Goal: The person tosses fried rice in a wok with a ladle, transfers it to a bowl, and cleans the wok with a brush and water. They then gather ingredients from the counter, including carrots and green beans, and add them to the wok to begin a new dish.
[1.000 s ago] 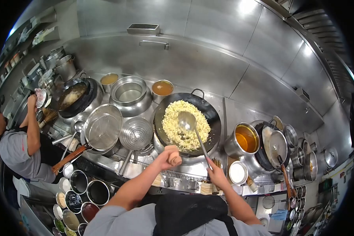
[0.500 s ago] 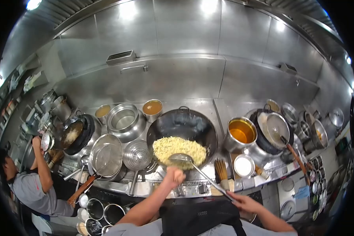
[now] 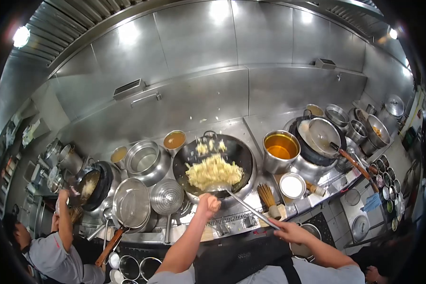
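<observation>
My left hand (image 3: 208, 206) is closed in a fist at the near rim of the big black wok (image 3: 182, 158), where the handle is hidden beneath the fingers. My right hand (image 3: 290, 232) grips the end of a long-handled ladle (image 3: 251, 207). The ladle's bowl sits at the wok's near side, against a heap of pale yellow chopped food (image 3: 213, 173). Some clumps of this food hang in the air above the heap, and a few bits fly higher against the steel backsplash.
Left of the wok are a perforated skimmer (image 3: 167, 196), a mesh strainer (image 3: 131, 203) and a steel pot (image 3: 149, 161). On the right stand a pot of orange oil (image 3: 281, 146), a bamboo brush (image 3: 268, 199) and a white-filled bowl (image 3: 292, 186). A co-worker (image 3: 57, 251) works at the left wok.
The food has gone from lying in the wok to being tossed up, with pieces airborne. Both hands keep their grips. My view has turned, and the co-worker's arm is raised differently.
</observation>
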### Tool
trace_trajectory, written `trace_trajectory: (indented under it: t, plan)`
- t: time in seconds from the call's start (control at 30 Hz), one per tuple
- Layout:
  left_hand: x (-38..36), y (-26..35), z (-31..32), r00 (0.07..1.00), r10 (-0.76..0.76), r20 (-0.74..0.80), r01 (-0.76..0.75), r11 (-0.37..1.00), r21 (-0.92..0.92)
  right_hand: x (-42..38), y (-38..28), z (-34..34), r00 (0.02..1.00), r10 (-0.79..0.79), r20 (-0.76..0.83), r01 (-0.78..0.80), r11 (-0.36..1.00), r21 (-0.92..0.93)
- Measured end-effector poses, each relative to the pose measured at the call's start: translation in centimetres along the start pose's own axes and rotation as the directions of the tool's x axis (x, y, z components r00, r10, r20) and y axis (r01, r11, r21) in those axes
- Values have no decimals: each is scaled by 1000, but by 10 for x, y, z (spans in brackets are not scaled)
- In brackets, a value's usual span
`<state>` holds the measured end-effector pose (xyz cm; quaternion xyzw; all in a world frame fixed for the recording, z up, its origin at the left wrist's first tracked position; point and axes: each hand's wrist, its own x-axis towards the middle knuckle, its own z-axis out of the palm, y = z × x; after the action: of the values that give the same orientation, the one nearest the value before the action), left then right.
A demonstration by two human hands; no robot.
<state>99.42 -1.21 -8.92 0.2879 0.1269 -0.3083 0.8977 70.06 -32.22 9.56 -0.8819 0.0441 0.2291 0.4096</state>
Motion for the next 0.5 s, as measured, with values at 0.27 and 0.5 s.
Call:
trace_trajectory:
  t: [0.27,0.5]
  plan:
    - [-89,-68,-79,998,-25,-49,36,973,228,100,15,48,931,-202,-303,179,979,-100]
    - [27,-5,-14,998,26,-65,-30,998,-61,28,-78,-19,990,-86,-115,134,830,541]
